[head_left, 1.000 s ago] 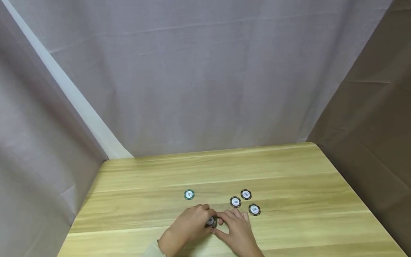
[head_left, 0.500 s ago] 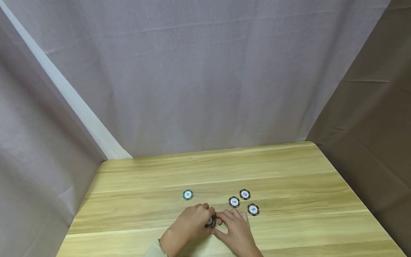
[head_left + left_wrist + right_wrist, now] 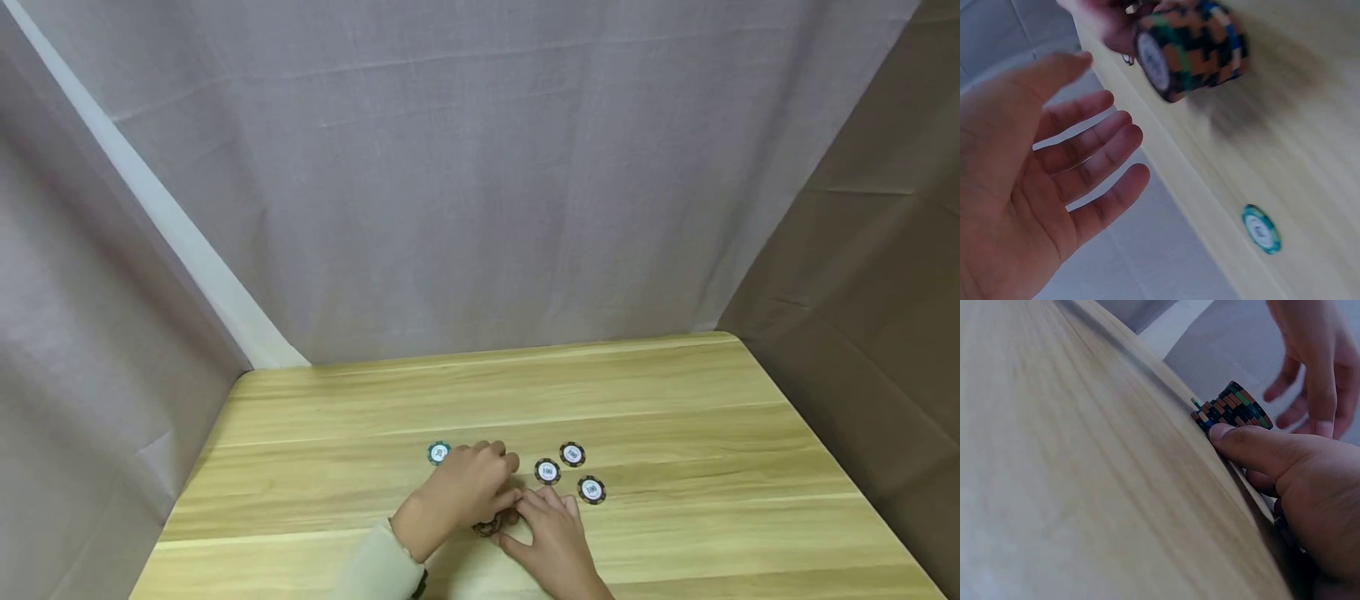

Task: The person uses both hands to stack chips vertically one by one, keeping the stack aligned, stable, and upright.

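Observation:
A stack of poker chips (image 3: 487,527), black with orange blocks, stands on the table between the hands; the left wrist view shows several layers in the stack (image 3: 1194,50). My right hand (image 3: 551,533) grips it low down, thumb on one side and fingers on the other. The right wrist view has the thumb (image 3: 1238,440) against the lowest chips. Over the stack hovers my left hand (image 3: 471,483), partly covering it in the head view. Its fingers (image 3: 1107,153) are loosely bent and spread, apart from the chips, with nothing in them.
A green poker chip (image 3: 438,452) lies flat just beyond the left hand. Three black chips marked 100, a near-left one (image 3: 547,472), a far one (image 3: 572,454) and a right one (image 3: 592,490), lie beyond the right hand. Grey curtains (image 3: 480,208) surround the wooden table (image 3: 712,467).
My left hand has let go of the chip stack and risen up and away from it, towards the green chip. The right hand has stayed at the stack; the loose chips have not moved.

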The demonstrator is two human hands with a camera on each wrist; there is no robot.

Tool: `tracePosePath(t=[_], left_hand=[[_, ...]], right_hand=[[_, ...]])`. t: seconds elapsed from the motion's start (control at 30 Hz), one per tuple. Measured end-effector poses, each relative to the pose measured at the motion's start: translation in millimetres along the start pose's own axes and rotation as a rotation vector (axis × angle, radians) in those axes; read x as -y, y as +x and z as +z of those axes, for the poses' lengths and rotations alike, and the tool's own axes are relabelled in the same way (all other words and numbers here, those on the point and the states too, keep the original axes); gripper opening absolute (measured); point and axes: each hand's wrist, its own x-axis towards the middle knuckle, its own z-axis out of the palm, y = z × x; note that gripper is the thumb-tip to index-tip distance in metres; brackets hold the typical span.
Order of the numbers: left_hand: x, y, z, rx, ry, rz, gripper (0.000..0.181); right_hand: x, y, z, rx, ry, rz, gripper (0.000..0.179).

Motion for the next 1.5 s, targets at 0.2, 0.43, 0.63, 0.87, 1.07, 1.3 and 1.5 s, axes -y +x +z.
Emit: tracePosePath(t=[0.2,0.43,0.63,0.87,1.07,1.3,1.5], left_hand=[[1.6,30.3,-9.4,0.053,-0.042,0.045,0.015],[-0.3,54.2,-3.5,0.175,-0.114,0.097,0.024],[-3.2,61.4,10.0,0.224,-0.045,0.12,0.025],[-13.3,71.2,17.1,0.183,0.105,0.117,0.014],[-17.0,75.3,15.0,0.206,0.207,0.123,0.01],[-11.9,81.6,11.6,0.229,0.243,0.144,0.011],[0.8,81.9,14.5,0.26,0.159,0.094,0.021]], right_hand=[[1.9,2.2,-2.2,0.079,0.06,0.051,0.037],[4.5,0.8,-4.0,0.094,0.068,0.051,0.045],[6.0,-1.2,-2.8,0.058,0.049,0.005,0.044],[5.0,-1.1,-5.0,0.035,0.054,0.015,0.042],[5.8,-1.1,-4.7,0.047,0.06,0.023,0.042],[5.3,-0.8,-5.3,0.001,0.031,-0.012,0.028],[5.5,-1.2,-3.8,0.018,0.037,-0.007,0.031]])
